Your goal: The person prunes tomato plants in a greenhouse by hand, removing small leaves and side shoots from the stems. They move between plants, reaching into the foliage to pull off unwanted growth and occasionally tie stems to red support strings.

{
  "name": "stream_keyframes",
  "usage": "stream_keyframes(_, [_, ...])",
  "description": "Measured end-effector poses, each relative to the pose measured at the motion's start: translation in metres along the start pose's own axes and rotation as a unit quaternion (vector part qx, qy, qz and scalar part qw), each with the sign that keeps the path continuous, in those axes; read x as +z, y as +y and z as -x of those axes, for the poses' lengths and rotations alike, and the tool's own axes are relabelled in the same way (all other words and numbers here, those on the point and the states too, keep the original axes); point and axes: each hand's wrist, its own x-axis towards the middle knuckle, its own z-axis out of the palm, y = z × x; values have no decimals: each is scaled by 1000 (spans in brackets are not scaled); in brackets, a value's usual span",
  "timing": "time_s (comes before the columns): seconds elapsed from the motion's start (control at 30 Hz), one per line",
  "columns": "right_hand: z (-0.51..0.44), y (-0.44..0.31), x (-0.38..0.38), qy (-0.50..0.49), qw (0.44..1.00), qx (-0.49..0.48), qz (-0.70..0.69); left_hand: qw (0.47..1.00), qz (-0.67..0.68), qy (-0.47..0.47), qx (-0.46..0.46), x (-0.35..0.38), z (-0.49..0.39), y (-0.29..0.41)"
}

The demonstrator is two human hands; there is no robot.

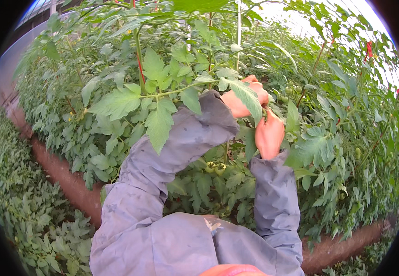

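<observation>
My left hand (257, 88) is closed among the tomato foliage, its back partly covered by a hanging tomato leaf (246, 96). Just below it, my right hand (270, 134) pinches a thin green tomato stem (264, 113) between thumb and fingers. The two hands nearly touch along this stem. What the left fingers grip is mostly hidden, so its hold is unclear. A leafy tomato branch (175, 91) crosses above my left sleeve (185, 138). Green tomatoes (215, 167) hang below, between my forearms.
A thick upright tomato stem (139, 51) has a red tie (140, 69) along it. A white vertical string (238, 34) hangs behind the hands. Dense tomato plants (323, 148) stand to the right. A bare soil path (64, 179) runs along the left.
</observation>
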Motion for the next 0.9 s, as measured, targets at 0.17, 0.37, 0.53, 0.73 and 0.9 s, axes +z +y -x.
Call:
stream_keyframes(0.17, [5,2,16,50,995,-1,-88,1000,1,28,-9,2,4,2])
stream_keyframes(0.37, [19,5,26,69,964,58,-249,994,-84,52,-52,4,6,5])
stream_keyframes(0.53, [54,-8,24,-47,753,102,-649,994,-68,31,-76,-14,13,31])
stream_keyframes(0.73, [72,2,6,-212,638,268,-690,970,-168,1,-176,-129,80,145])
stream_keyframes(0.9, [75,-5,11,-240,620,315,-677,952,-174,79,-240,-266,76,104])
